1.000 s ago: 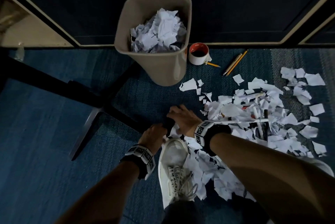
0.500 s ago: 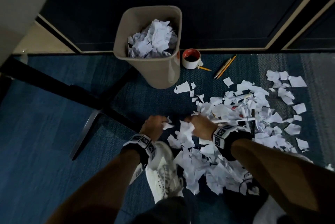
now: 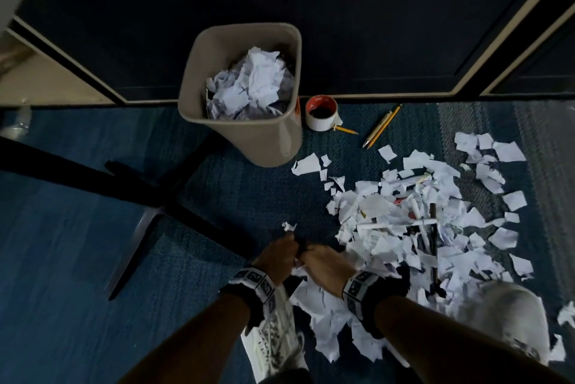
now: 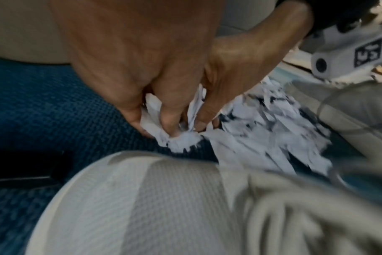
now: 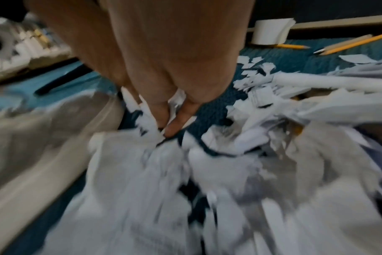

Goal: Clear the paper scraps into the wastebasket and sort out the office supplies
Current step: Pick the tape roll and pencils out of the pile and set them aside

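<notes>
Down at the floor [image 3: 93, 274], just ahead of a white shoe [image 3: 273, 343], the left hand [image 3: 277, 254] has its fingers [image 4: 170, 120] curled into a bunch of paper scraps [image 4: 181, 141], and this grip is clenched around torn white bits that poke out between the knuckles. Touching it on the right, the right hand [image 3: 326, 262] presses down into the same pile, its fingers [image 5: 179, 117] bent with scraps caught between them, so its grip is also grasping paper. From there the scraps spread rightward across the blue carpet in a loose heap [image 3: 420, 228], with pens [image 3: 432, 237] partly buried among them. Beyond the hands stands the beige wastebasket [image 3: 264, 141], upright and already holding crumpled paper [image 3: 252, 85]. Just beside it on the right sits a roll of tape [image 3: 322, 113], and near that lie yellow pencils [image 3: 381, 127] on the carpet, apart from the heap.
</notes>
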A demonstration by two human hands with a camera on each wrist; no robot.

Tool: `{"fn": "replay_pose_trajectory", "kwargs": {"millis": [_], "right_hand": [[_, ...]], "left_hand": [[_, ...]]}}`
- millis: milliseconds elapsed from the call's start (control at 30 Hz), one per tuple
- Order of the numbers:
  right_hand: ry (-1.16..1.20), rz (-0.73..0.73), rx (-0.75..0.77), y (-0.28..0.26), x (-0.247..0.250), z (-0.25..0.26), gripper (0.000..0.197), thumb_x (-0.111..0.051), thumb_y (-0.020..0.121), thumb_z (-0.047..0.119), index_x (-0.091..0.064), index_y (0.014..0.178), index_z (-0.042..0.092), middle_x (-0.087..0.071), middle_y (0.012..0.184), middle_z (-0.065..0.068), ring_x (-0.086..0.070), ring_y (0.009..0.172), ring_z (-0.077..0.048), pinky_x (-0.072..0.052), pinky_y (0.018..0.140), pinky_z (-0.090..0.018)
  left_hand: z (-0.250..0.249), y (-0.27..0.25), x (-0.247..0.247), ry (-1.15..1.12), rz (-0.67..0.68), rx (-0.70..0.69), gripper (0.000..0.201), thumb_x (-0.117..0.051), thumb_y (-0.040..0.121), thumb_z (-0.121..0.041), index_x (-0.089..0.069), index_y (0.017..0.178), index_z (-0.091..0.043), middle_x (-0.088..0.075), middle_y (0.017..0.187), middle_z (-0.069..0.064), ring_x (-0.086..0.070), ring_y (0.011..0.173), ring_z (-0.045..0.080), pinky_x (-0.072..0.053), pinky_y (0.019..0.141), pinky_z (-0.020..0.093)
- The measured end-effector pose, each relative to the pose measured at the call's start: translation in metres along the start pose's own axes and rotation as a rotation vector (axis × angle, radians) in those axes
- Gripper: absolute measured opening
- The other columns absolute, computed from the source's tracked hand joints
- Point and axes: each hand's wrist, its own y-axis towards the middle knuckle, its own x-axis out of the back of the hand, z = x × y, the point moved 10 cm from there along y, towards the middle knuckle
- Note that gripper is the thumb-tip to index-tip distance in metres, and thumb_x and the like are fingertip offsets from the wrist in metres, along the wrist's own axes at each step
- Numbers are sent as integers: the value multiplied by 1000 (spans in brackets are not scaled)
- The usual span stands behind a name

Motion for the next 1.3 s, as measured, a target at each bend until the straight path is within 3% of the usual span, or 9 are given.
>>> {"fn": "replay_pose_trajectory", "kwargs": {"millis": [100, 200, 400, 667, 867, 1000, 1133, 1233, 1300], "right_hand": [[167, -65, -61, 11, 42, -16, 16, -55, 91, 1, -68, 100, -6, -69, 94, -19, -68, 84, -34, -54, 71, -36], [470, -186, -259, 35, 97, -63, 18, -58, 91, -4, -61, 106, -13, -67, 91, -16, -64, 77, -29, -51, 63, -40], [414, -225, -426, 80, 159, -136, 42, -67, 87, 6, -56, 128, 7, -58, 123, -18, -62, 101, -33, -46, 68, -33], [178, -239, -371, 98, 152, -137, 42, -64, 88, 12, -50, 128, 9, -61, 119, -20, -60, 106, -41, -50, 79, -42], [233, -218, -389, 96, 147, -140, 31, -55, 93, 10, -60, 124, 6, -57, 127, -21, -55, 116, -39, -45, 87, -38], [348, -169, -346, 87, 159, -146, 15, -64, 88, 9, -67, 102, 3, -66, 102, -18, -65, 94, -33, -47, 66, -34], [271, -193, -308, 63, 165, -157, 11, -62, 90, 9, -65, 99, 5, -66, 102, -14, -65, 95, -31, -48, 68, -36], [100, -58, -210, 59, 138, -147, 46, -76, 83, 27, -57, 123, 13, -51, 123, -9, -52, 113, -29, -42, 83, -31], [31, -32, -160, 58, 122, -132, 64, -80, 78, 36, -51, 131, 18, -42, 130, -6, -42, 119, -28, -41, 96, -36]], "left_hand": [[21, 16, 21, -238, -91, 113, 20, -55, 95, -33, -67, 93, -17, -68, 92, 5, -67, 87, 24, -53, 76, 38], [30, 21, 67, -344, -229, 173, 20, -60, 88, -14, -56, 70, -21, -60, 69, -1, -61, 69, 25, -43, 57, 32], [40, 32, 107, -440, -326, 268, 25, -68, 88, -16, -63, 112, -19, -66, 106, 1, -62, 95, 22, -51, 77, 35], [4, 119, 139, -370, -401, 170, 59, -70, 85, -21, -49, 140, -16, -58, 132, 14, -57, 118, 36, -47, 99, 48], [-1, 138, 142, -277, -445, 227, 16, -59, 90, -27, -62, 94, -11, -66, 99, 21, -61, 91, 44, -41, 68, 41], [-8, 123, 148, -375, -420, 182, 21, -62, 91, -22, -65, 81, -4, -67, 81, 19, -64, 76, 38, -48, 62, 40], [6, 81, 137, -560, -393, 220, 19, -66, 86, -7, -61, 69, -1, -61, 64, 12, -63, 57, 28, -54, 47, 40], [14, 53, 120, -355, -326, 181, 30, -65, 88, -12, -50, 63, -4, -55, 71, 10, -61, 67, 29, -49, 58, 44], [18, 40, 100, -211, -237, 180, 12, -58, 91, -12, -62, 81, -7, -60, 88, 7, -62, 80, 29, -51, 73, 46]]}}
